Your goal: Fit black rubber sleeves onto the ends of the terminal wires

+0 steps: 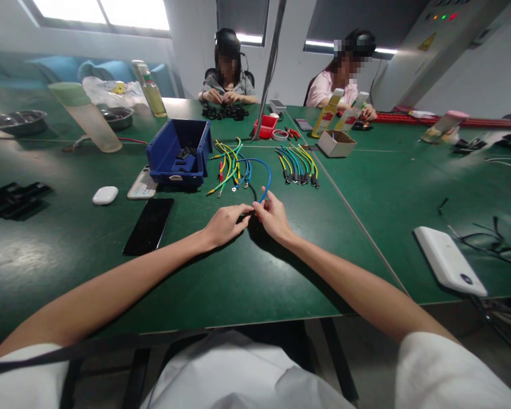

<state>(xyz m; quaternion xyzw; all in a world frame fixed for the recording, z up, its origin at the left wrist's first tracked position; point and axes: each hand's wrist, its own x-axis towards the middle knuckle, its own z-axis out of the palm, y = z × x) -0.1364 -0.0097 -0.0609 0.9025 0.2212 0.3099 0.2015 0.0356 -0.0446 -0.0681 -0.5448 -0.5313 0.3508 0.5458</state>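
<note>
Head view, person seated at green table (281,272), both forearms out front. Left hand (225,224) and right hand (275,218) meet at table centre, fingertips nearly touching. Both pinch the near end of a blue wire (267,180); thumb and forefinger closed narrow on each side, other fingers curled loosely. A small dark piece sits between the fingertips, too small to identify; poss. a terminal or sleeve.

Key relation: blue wire runs up and away from the fingers, then arcs back left toward the loose wire bundle (230,165) (yellow, green, blue). Long axis near the grip is roughly away from the person, leaning slightly right. Held end is at the fingers; far end lies by the bundle, well apart from both hands. Right hand is nearer the wire's run; left hand comes in from the side at the tip.

Surroundings: sorted wire row (298,165) lies right of the bundle, terminals pointing toward the person. Blue bin (179,153) stands left of the bundle, apart from it. Black phone (149,225) lies flat near the left forearm, not touching. White power bank (449,261) at the right edge. Two other persons work at the far side, hands on their own items.
</note>
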